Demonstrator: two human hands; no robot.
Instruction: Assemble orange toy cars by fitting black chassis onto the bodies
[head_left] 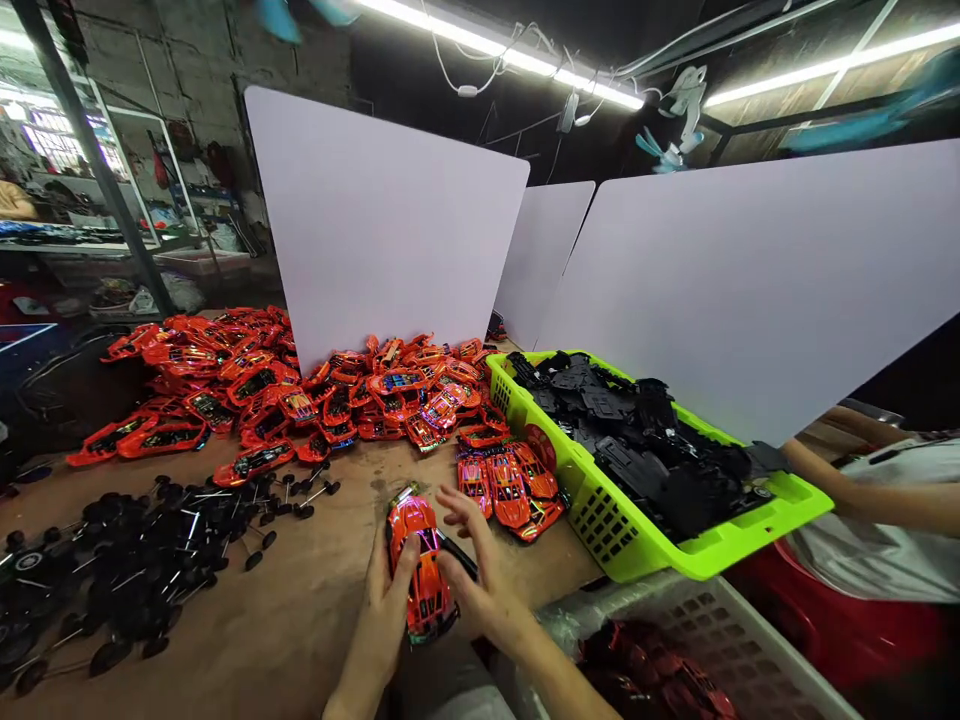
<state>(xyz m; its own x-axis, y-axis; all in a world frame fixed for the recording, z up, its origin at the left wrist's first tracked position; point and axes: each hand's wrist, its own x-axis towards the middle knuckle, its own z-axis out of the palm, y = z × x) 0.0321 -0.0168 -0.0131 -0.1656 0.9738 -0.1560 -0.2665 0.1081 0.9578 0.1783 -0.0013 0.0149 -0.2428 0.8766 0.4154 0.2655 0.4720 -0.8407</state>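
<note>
An orange-red toy car [427, 580] with shiny purple-green trim lies in my left hand [384, 605], its thumb across the near side of the roof. My right hand [484, 580] is on the other side, with fingers stretched out and apart and the thumb close to the car's edge. A dark elongated piece [458, 556] shows between the car and my right palm; I cannot make out what it is. Just beyond my right hand, several finished-looking red toy cars [508, 488] are lined up on the brown table [300, 600].
Red car shells [247, 380] are heaped at the back. Black wheels on axles [150, 560] spread over the left. A lime-green basket [600, 505] holds black chassis parts [600, 400]; below it, a pale crate [757, 640] contains red cars. White panels [390, 220] stand behind; another person's arm [862, 490] is right.
</note>
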